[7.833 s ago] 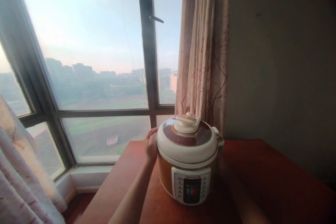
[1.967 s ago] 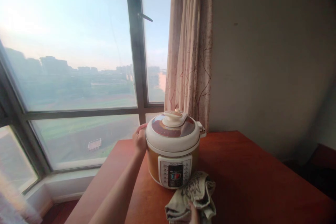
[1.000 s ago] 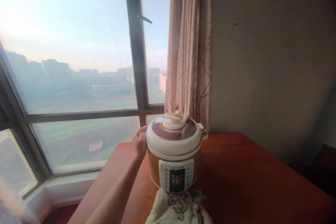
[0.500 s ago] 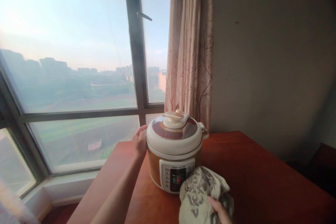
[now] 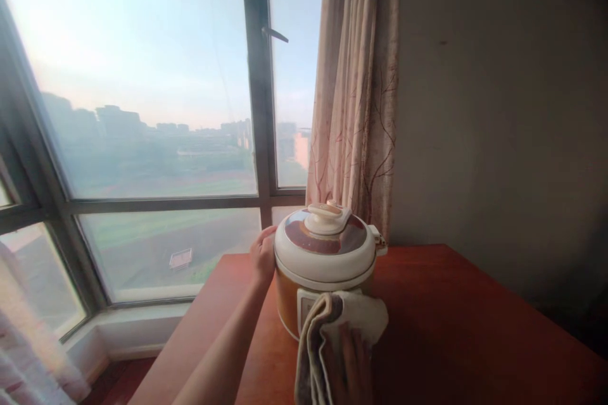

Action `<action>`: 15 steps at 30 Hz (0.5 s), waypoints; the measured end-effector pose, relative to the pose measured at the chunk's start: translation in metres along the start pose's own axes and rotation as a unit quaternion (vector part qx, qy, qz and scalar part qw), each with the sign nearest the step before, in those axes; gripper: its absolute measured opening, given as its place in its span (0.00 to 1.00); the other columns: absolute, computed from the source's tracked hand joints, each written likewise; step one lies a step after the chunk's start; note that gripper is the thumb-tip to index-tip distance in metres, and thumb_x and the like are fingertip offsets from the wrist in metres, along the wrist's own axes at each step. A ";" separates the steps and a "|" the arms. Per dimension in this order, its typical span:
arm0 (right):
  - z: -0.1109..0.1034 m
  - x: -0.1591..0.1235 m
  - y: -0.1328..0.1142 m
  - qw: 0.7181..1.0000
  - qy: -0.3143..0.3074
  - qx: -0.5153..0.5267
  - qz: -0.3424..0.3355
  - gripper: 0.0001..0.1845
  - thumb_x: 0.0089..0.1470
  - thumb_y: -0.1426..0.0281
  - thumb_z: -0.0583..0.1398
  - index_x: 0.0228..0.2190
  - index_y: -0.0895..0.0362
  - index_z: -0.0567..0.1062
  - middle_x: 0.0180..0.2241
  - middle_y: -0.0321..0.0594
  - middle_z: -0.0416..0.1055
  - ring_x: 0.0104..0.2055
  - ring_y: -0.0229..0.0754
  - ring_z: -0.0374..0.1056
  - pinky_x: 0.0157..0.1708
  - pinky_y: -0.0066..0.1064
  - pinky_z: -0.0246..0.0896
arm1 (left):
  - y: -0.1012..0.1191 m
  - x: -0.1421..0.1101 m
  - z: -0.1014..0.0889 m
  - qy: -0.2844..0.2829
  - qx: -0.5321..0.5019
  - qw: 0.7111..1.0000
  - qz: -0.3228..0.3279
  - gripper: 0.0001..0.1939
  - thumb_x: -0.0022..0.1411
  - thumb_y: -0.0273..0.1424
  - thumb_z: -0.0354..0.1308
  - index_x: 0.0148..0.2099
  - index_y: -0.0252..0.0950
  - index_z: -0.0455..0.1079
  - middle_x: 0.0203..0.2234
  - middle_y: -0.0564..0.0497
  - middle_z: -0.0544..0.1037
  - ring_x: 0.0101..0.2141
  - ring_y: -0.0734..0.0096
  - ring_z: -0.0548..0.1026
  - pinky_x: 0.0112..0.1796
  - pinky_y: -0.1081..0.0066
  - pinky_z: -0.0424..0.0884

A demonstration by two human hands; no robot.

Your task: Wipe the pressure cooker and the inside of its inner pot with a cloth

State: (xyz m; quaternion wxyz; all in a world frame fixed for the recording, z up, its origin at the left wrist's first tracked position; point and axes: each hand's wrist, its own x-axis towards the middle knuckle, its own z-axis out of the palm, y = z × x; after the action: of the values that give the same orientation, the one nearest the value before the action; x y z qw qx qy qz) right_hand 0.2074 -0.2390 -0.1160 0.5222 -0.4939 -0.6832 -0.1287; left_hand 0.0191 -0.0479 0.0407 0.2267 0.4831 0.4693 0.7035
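Observation:
A cream and brown electric pressure cooker stands on a reddish wooden table. My left hand rests against the cooker's left side, fingers curled on its rim. My right hand presses a folded patterned cloth flat against the cooker's front, and the cloth covers most of the control panel. The fingers lie stretched on the cloth.
A large window with a dark frame fills the left. A beige patterned curtain hangs behind the cooker. A plain wall stands at the right, and the table's left edge drops to the floor beside the sill.
My right hand has lifted the cloth from the table's front up onto the cooker's control panel. My left hand has stayed on the cooker's side.

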 end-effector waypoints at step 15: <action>-0.012 0.100 0.011 0.998 0.047 -0.029 -0.027 0.37 0.58 0.68 0.55 0.67 0.53 0.57 0.71 0.52 0.48 0.71 0.72 0.43 0.62 0.74 0.46 | -0.012 0.002 0.001 0.007 -0.014 1.000 0.000 0.20 0.51 0.34 0.50 0.38 0.34 0.81 0.36 0.45 0.84 0.42 0.54 0.79 0.41 0.65 0.73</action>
State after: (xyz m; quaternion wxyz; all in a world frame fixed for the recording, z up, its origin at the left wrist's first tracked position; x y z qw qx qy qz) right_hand 0.2271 -0.1883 -0.0306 0.5353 -0.4839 -0.6669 -0.1856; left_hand 0.0176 -0.0408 0.0315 0.2306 0.4747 0.4609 0.7135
